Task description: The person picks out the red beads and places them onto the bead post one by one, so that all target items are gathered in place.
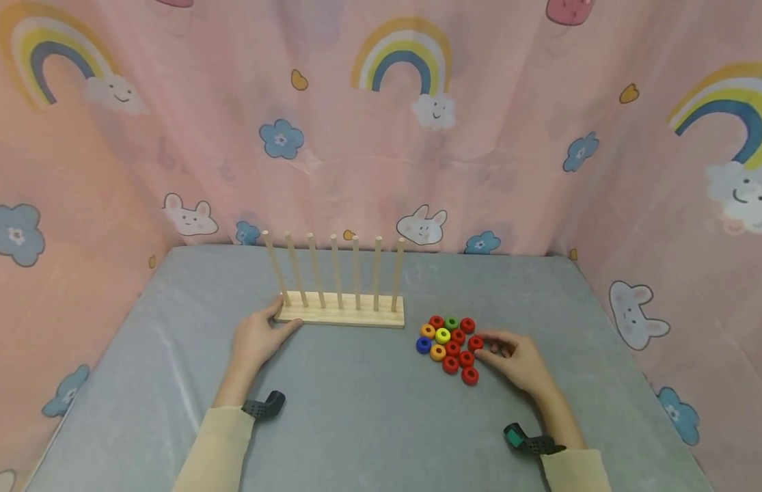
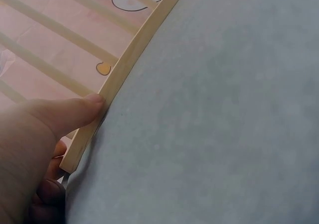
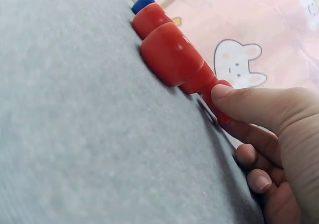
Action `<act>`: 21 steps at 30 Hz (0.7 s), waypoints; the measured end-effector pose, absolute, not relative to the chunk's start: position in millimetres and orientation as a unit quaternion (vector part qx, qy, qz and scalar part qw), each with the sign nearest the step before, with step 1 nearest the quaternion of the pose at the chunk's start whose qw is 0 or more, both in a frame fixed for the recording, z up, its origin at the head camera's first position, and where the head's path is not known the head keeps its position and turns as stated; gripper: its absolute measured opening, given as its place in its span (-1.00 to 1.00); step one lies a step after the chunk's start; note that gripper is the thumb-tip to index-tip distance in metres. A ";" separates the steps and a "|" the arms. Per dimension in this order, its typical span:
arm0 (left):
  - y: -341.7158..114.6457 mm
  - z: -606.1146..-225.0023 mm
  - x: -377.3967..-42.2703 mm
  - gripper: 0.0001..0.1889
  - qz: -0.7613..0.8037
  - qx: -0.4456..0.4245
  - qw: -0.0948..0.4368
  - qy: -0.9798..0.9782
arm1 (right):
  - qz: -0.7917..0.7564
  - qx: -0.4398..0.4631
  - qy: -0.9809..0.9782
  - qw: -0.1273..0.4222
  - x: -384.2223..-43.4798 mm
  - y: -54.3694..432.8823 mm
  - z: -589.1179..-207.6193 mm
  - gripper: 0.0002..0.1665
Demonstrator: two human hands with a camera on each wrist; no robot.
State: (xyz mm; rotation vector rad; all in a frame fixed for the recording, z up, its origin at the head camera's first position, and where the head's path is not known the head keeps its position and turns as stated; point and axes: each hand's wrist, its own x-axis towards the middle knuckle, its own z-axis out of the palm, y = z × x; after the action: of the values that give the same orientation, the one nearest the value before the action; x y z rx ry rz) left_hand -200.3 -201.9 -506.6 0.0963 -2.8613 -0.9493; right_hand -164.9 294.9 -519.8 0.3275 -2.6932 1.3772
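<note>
A pale wooden peg rack point(image 1: 340, 316) with a row of upright pegs stands toward the back of the table. My left hand point(image 1: 257, 342) grips its left end, the thumb point(image 2: 75, 115) against the front edge and the fingers partly hidden around the end. Right of the rack, small rings lie in a flat cluster: several red, two orange, one yellow point(image 1: 439, 339), one green point(image 1: 447, 326) and one blue point(image 1: 420, 349). At the cluster's right side my right hand point(image 1: 517, 362) pinches a red ring point(image 3: 216, 104) between thumb and fingers, close to the grey surface.
The table point(image 1: 350, 417) has a grey cloth cover. A pink patterned curtain point(image 1: 497, 137) hangs behind it and along both sides. Each wrist wears a black camera mount, such as the right one point(image 1: 534, 443). Another red ring point(image 1: 469, 376) lies nearest the front.
</note>
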 end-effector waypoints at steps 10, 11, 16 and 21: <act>-202.9 -507.2 -199.1 -0.18 -0.321 0.032 0.054 -0.945 | 0.465 0.101 -0.877 0.058 -163.7 293.3 -519.5 -0.64; -203.2 -507.2 -198.6 -0.18 -0.320 0.032 0.054 -0.945 | 0.468 0.102 -0.876 0.058 -163.7 293.2 -519.1 -0.63; -203.2 -508.2 -197.5 -0.18 -0.311 0.028 0.056 -0.948 | 0.467 0.094 -0.878 0.051 -163.7 292.2 -513.4 -0.64; -202.6 -508.0 -198.1 -0.18 -0.316 0.026 0.059 -0.947 | 0.459 0.067 -0.884 0.051 -165.9 288.4 -500.2 -0.62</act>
State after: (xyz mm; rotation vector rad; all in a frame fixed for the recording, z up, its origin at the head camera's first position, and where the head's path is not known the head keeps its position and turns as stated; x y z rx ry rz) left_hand -198.1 -202.6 -508.0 0.0799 -2.8665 -0.9572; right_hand -165.9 288.4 -500.2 0.2046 -2.6910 1.3984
